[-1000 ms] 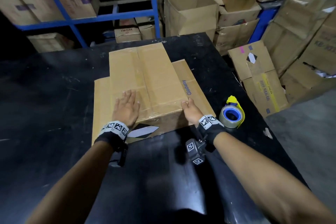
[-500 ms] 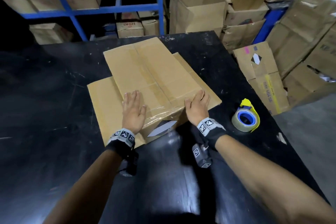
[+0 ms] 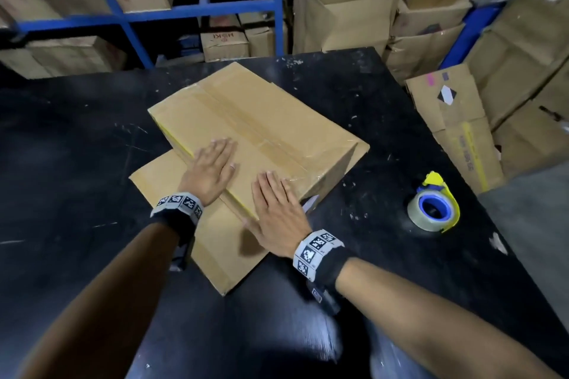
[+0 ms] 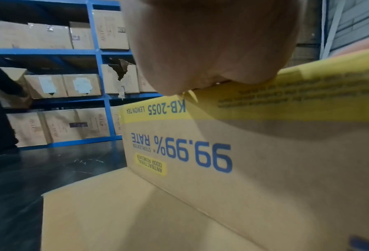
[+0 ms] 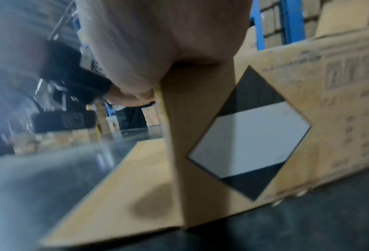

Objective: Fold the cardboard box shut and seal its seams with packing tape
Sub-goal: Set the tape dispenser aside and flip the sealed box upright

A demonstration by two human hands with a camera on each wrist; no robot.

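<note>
Left hand (image 3: 212,170) lay flat on the box (image 3: 277,135), fingers straight and spread, palm pressing near the top's left edge, gripping nothing. In the left wrist view the heel of that hand (image 4: 211,47) sat on the yellow-banded top edge above a printed side wall (image 4: 222,161). From the foot of that wall a loose flap (image 3: 215,243) ran out flat on the black table (image 3: 77,163) toward the person.

Right hand (image 3: 278,208) rested just beside the left, also flat and relaxed, fingers straight on the top, with its heel over the near corner. The right wrist view was blurred but showed the corner and a black-and-white diamond label (image 5: 248,134) on the end wall.

The box stood mid-table, turned at an angle, its top already carrying glossy tape down the centre seam. It looked like light, probably empty corrugated board: stiff across the panels, weak at the creases, and likely to slide on the smooth table. Palms on top would steady it; to turn it, the opposite side walls or corners seemed the safest hold, since the flap would simply bend.

To the right, well apart from the box, the tape dispenser (image 3: 434,209) lay on the table, untouched.
</note>
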